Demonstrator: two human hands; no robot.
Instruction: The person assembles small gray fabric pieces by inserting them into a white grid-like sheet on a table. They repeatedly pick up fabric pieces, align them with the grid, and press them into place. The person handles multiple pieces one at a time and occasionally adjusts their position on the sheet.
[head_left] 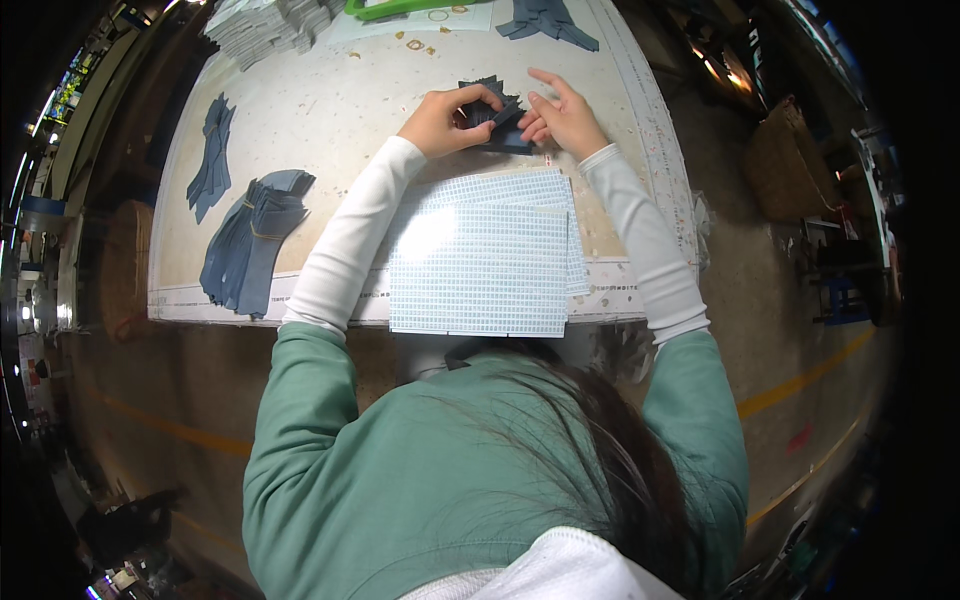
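At the middle of the table, a pile of dark blue fabric pieces [510, 141] lies with its edges fanned out. My left hand [450, 121] is closed, thumb and forefinger pinching a folded edge of one of these pieces. Just right of the pile is my right hand [567, 118], its index finger stretched out and its other fingers loosely bent beside the fabric. Whether those bent fingertips touch the cloth is hard to see. Below both hands lie overlapping white sheets [478, 275] printed with rows of small light-blue labels, reaching past the table's near edge.
A banded bundle of blue fabric pieces [250, 245] lies at the near left, with a smaller loose stack [211, 158] beyond it. More blue pieces [547, 24] lie at the far right. Grey-white stacks [268, 32], a green tray [400, 8] and scattered rubber bands [418, 45] occupy the far side.
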